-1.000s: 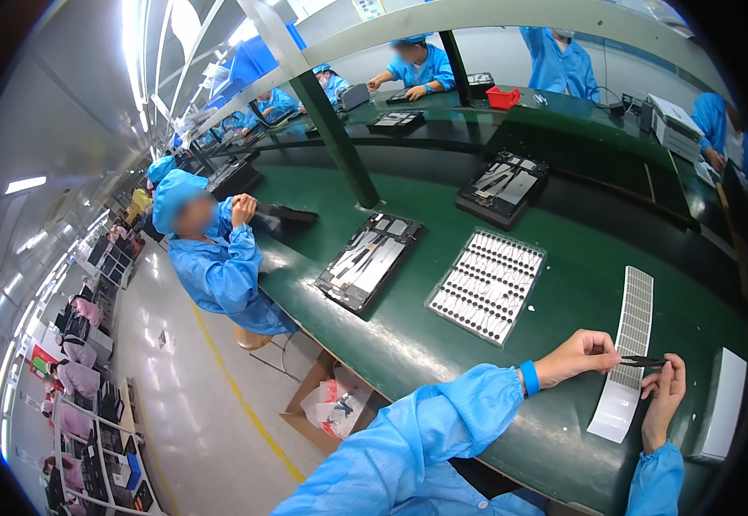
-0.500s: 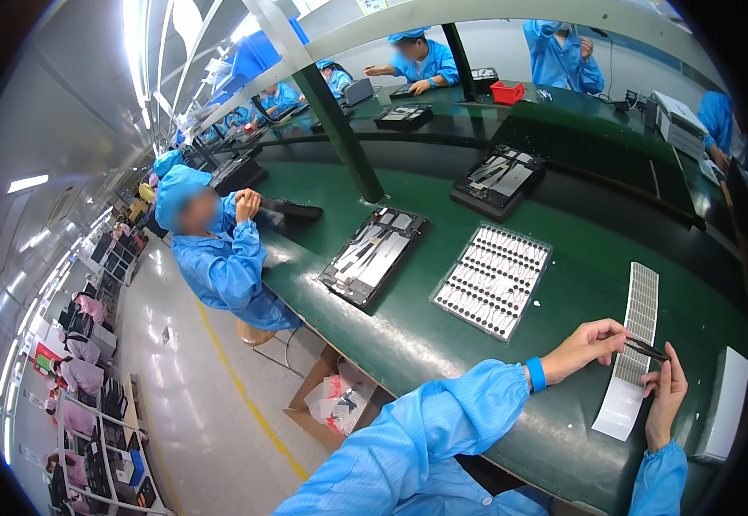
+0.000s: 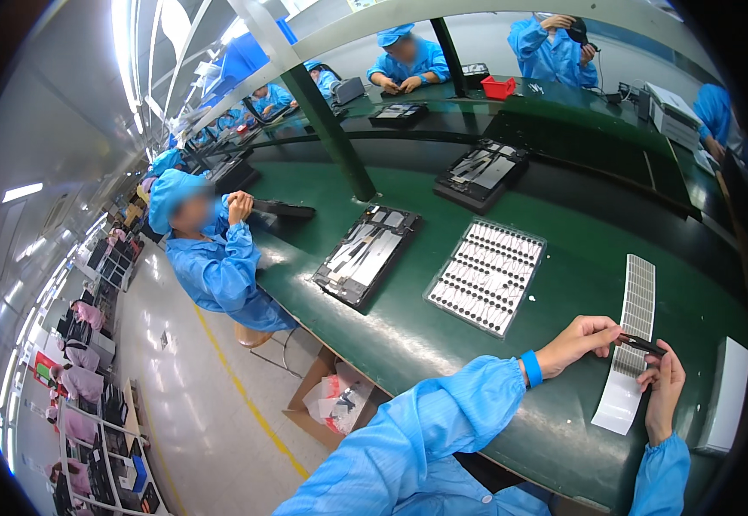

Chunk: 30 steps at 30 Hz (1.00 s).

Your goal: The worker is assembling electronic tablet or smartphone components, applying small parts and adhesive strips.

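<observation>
Dark tweezers (image 3: 642,345) span the gap between my two hands, above a long strip sheet of small grey labels (image 3: 639,301). My left hand (image 3: 573,346), with a blue wristband, pinches their left end between thumb and fingers. At the other end, the fingertips of my right hand (image 3: 665,391) close on them. Anything tiny at the fingertips is too small to make out. The sheet lies lengthwise on the green table, its blank white end (image 3: 616,404) nearest me. Left of it sits a clear tray (image 3: 522,311) holding rows of small round black parts with white wires.
A white box (image 3: 725,396) stands right of my right hand. Opened tablet-like devices lie at left (image 3: 367,256) and farther back (image 3: 481,175). A green post (image 3: 331,129) rises from the table. At left a co-worker (image 3: 211,258) sits; below is an open carton (image 3: 315,404).
The tweezers have turned slightly between my hands, which stay close together over the sheet. The view has shifted a little. Across the table, a person has brought both hands down together.
</observation>
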### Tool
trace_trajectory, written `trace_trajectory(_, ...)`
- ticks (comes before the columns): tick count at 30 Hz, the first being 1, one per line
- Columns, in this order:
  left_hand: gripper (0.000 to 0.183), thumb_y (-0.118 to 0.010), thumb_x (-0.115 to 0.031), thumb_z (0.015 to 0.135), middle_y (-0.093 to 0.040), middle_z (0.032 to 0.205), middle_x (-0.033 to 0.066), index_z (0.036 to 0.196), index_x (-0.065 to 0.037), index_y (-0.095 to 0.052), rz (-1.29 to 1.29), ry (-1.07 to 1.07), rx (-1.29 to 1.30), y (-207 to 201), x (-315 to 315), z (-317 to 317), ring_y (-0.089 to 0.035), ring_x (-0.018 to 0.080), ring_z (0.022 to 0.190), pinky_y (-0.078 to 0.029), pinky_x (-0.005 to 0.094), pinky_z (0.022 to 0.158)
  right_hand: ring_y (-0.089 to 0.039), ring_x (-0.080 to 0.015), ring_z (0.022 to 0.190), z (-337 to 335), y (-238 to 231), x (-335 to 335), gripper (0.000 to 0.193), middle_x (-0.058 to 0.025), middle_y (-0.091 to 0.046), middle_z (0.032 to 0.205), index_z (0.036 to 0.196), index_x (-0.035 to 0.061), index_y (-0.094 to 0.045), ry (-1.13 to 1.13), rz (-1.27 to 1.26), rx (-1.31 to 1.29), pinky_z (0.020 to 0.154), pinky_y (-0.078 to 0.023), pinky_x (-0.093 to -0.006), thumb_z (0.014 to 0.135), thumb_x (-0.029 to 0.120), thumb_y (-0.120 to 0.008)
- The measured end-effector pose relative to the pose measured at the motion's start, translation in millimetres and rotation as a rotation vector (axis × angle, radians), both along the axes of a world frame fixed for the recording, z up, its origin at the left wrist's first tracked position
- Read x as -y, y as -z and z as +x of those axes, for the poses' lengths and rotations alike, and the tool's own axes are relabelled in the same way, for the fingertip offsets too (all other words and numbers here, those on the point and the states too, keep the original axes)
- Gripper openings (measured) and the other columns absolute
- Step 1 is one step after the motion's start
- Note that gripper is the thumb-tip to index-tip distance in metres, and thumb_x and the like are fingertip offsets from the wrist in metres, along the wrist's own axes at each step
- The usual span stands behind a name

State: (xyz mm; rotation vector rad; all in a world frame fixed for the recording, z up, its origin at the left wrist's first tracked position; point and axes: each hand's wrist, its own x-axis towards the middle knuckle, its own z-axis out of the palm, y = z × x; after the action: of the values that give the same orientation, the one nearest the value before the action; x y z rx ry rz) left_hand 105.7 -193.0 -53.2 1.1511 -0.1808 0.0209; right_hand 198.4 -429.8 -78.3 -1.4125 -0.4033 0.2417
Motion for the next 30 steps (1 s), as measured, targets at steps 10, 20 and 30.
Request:
trace_trajectory(10,0.033,-0.059,-0.03,0.096,-0.063,0.093,-0.0016,0.115,-0.003,-0.065,0.031,-0.004,0.037,-11.2,5.5,-3.4,-0.05,0.0047,0.075,-0.041,0.0186,0.071,-0.049,-0.0073,0.044,-1.5,0.1,1.7,0.041,-0.0013,-0.055,0.061,0.08,0.0078,-0.053,0.004,-0.031,-0.019,0.042,-0.038,-0.02,0.102,0.042,-0.045)
trace_trajectory(20,0.032,-0.053,-0.028,0.1,-0.069,0.096,0.0036,0.115,-0.002,-0.065,0.052,-0.049,0.075,-6.4,4.6,-2.1,-0.052,0.0053,0.075,-0.044,0.0198,0.072,-0.045,-0.009,0.04,-4.4,-4.8,2.5,0.048,-0.0021,-0.046,0.05,0.066,0.0083,-0.045,-0.083,-0.026,-0.005,0.039,-0.036,-0.0216,0.104,0.036,-0.039)
trace_trajectory(30,0.033,-0.049,-0.032,0.101,-0.07,0.095,0.0038,0.106,-0.003,-0.063,-0.024,-0.08,-0.012,-5.0,-0.2,-1.8,-0.052,0.0047,0.076,-0.043,0.0191,0.073,-0.042,-0.0094,0.039,-13.0,1.4,0.4,0.052,-0.0019,-0.044,0.05,0.065,0.0071,-0.043,-0.116,-0.099,0.097,0.038,-0.033,-0.0233,0.105,0.04,-0.038)
